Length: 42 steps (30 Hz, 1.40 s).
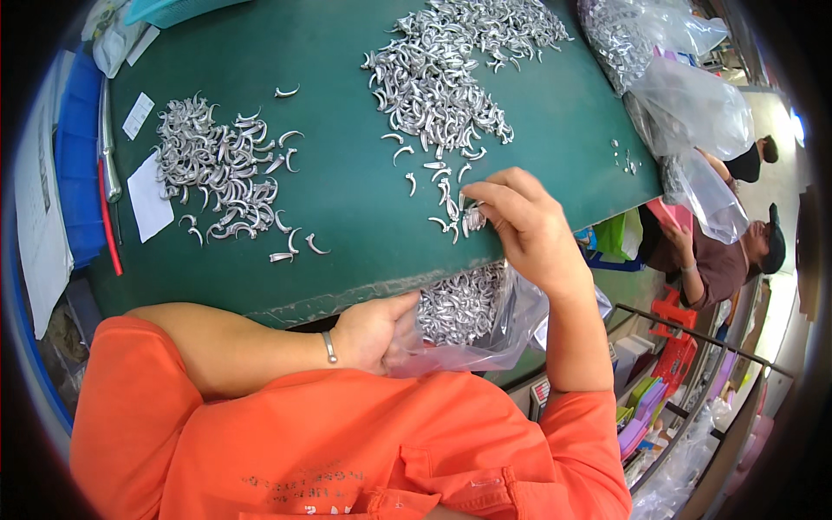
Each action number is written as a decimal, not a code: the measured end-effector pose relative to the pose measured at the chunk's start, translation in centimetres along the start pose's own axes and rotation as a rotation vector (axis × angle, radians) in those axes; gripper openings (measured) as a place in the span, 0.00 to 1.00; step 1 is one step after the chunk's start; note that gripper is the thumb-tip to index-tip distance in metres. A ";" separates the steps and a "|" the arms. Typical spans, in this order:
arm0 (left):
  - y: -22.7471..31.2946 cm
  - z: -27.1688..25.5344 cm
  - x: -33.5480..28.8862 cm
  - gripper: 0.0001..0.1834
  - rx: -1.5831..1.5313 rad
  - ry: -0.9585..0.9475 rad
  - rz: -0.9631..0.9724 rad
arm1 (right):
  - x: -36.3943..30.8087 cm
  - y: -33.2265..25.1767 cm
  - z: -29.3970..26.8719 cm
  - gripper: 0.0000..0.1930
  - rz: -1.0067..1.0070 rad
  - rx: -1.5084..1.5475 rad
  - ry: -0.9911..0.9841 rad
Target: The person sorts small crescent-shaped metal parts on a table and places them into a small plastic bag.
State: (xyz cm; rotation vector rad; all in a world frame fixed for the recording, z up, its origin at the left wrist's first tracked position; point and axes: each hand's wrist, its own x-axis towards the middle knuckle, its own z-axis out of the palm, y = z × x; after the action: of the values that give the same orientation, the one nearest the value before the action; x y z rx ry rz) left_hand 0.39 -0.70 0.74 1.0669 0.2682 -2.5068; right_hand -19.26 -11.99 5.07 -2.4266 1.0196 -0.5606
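Loads to spill: got left hand (373,334) clenched on plastic bag (520,319) below bench (338,208), right hand (527,227) at metal hooks (473,219) on top, can't tell if pinching; could scatter some with bag sagging

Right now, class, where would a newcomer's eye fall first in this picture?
The big pile of curved silvery pieces at the top middle of the green table stands out first, with a smaller pile to its left. By the front edge, the right hand is at a few pieces, while the left hand holds a clear bag of similar ones below the edge.
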 end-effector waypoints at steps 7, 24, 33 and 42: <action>0.2 0.6 -0.3 0.12 -0.010 0.009 0.006 | -0.1 -0.3 -0.4 0.11 0.071 0.006 -0.099; -0.5 -0.7 0.6 0.23 0.040 -0.038 0.039 | 0.5 1.2 -1.6 0.06 0.336 0.035 0.205; -0.9 -1.0 1.0 0.23 0.023 -0.073 0.078 | 3.3 -1.4 0.4 0.03 0.228 0.118 0.115; -0.5 -0.8 0.6 0.18 -0.031 -0.088 0.017 | 7.3 -4.3 3.9 0.06 0.101 0.353 0.129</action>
State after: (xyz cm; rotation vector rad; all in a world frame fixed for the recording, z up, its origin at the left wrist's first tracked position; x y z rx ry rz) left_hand 0.29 -0.19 -0.20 0.9404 0.2699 -2.5182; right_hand -10.16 -13.72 5.61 -2.0409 0.9931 -0.7974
